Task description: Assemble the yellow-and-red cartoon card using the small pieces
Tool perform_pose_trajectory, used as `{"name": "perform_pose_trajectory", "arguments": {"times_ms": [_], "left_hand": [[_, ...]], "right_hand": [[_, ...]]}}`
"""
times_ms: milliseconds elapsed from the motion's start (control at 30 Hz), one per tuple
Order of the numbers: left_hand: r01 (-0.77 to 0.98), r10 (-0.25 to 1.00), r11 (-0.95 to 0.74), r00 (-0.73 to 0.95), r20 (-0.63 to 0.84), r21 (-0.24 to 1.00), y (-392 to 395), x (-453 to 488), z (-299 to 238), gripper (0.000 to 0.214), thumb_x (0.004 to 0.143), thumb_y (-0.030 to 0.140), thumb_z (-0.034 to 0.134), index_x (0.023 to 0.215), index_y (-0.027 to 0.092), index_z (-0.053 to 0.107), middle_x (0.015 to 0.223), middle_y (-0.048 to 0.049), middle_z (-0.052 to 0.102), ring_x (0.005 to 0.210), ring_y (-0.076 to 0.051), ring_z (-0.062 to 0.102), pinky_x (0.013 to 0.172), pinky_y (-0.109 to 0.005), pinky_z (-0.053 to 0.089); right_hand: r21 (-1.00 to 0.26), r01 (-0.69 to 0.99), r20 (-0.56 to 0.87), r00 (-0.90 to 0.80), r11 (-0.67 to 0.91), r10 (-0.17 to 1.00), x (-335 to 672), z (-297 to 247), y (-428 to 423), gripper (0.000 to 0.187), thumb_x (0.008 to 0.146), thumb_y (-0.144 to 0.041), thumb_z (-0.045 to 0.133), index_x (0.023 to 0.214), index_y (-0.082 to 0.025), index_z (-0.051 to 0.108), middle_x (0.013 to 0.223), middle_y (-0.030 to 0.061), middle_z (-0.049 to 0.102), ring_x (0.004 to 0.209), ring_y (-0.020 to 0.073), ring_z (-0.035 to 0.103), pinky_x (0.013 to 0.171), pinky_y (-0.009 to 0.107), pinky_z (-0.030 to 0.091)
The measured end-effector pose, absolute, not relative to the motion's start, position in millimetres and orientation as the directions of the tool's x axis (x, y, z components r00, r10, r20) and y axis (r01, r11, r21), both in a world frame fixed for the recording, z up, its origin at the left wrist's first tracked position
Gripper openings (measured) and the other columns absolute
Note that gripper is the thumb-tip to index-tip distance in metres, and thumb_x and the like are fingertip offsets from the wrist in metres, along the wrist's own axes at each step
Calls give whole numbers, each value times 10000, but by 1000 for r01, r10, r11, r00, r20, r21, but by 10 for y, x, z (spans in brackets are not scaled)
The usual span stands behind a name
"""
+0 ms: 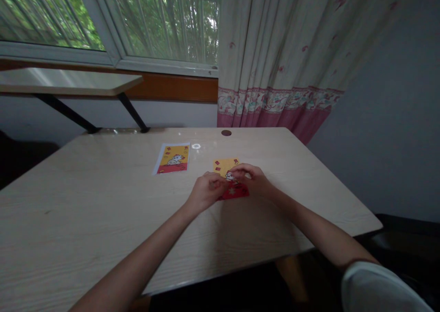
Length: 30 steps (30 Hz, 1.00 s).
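A yellow and red picture card [227, 166] lies on the pale wooden table [103, 220], a little right of the middle. Both my hands rest on it. My left hand [205, 192] has its fingers curled at the card's left edge. My right hand [250, 178] pinches at the card's middle with bent fingers and hides part of it. What the fingertips hold besides the card is too small to make out. A second card [173, 158] of the same design, with a white border, lies flat to the far left of the hands.
A round cable hole [226, 133] sits near the table's far edge. A floral curtain [285, 55] hangs behind the table at the right. A window [113, 19] and a folding wall shelf [68, 80] are at the back left.
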<state>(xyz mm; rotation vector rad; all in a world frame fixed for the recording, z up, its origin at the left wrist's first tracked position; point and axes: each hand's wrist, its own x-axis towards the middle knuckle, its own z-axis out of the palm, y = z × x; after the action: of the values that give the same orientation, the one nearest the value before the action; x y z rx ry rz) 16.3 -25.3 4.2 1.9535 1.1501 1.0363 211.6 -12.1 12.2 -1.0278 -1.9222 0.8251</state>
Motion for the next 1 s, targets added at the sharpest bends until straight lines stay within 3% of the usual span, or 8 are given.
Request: {"name": "perform_pose_trajectory", "arguments": {"times_ms": [100, 200, 433, 567, 667, 767, 1000], "left_hand": [[130, 962, -198, 216, 167, 972, -255, 173, 16, 167, 720, 279, 588, 704, 141, 680, 657, -34, 663, 594, -142, 573, 575, -257, 448], [-19, 974, -98, 205, 100, 995, -261, 185, 6, 169, 675, 293, 636, 690, 131, 684, 650, -34, 666, 577, -136, 572, 573, -253, 451], [-57, 977, -63, 202, 74, 996, -255, 219, -28, 213, 666, 344, 651, 698, 135, 682, 638, -28, 647, 569, -135, 559, 576, -263, 446], [66, 968, -142, 218, 125, 988, -243, 191, -15, 234, 701, 366, 625, 727, 139, 678, 643, -26, 635, 578, -137, 543, 565, -260, 422], [295, 938, -324, 226, 264, 899, -232, 107, 38, 193, 745, 323, 585, 768, 157, 681, 683, -33, 638, 655, -158, 549, 621, -282, 421], [504, 855, -515, 354, 378, 693, -230, 1, 99, 163, 784, 249, 530, 792, 181, 678, 737, -38, 645, 741, -175, 548, 721, -327, 416], [558, 686, -725, 642, 343, 404, -260, -75, 119, 231, 750, 120, 483, 882, 176, 664, 803, -60, 583, 833, -207, 497, 745, -339, 409]], "right_hand": [[-671, 434, 499, -336, 601, 799, 2132, 143, -160, 222, 856, -381, 511, 898, -218, 657, 865, 53, 667, 813, 156, 593, 767, 304, 451], [-542, 506, 560, -378, 671, 737, 2143, 163, -193, 225, 814, -411, 572, 917, -230, 658, 818, 49, 666, 796, 175, 583, 773, 328, 432], [-449, 613, 497, -433, 650, 752, 2137, 174, -209, 267, 789, -473, 587, 909, -252, 676, 831, 51, 666, 825, 193, 580, 774, 341, 394], [-430, 627, 490, -442, 649, 752, 2166, 179, -202, 249, 801, -456, 578, 914, -256, 676, 836, 51, 671, 826, 191, 579, 779, 341, 389], [-456, 599, 480, -458, 659, 748, 2219, 144, -178, 207, 785, -424, 612, 880, -252, 677, 826, 36, 678, 805, 174, 582, 777, 321, 394], [-501, 553, 395, -538, 666, 744, 2276, 79, -148, 169, 771, -387, 637, 838, -236, 673, 809, 13, 681, 773, 150, 588, 764, 295, 400], [-500, 552, 268, -635, 668, 725, 2315, 30, -124, 183, 742, -380, 667, 835, -222, 668, 789, -2, 670, 770, 141, 582, 778, 296, 379]]}}
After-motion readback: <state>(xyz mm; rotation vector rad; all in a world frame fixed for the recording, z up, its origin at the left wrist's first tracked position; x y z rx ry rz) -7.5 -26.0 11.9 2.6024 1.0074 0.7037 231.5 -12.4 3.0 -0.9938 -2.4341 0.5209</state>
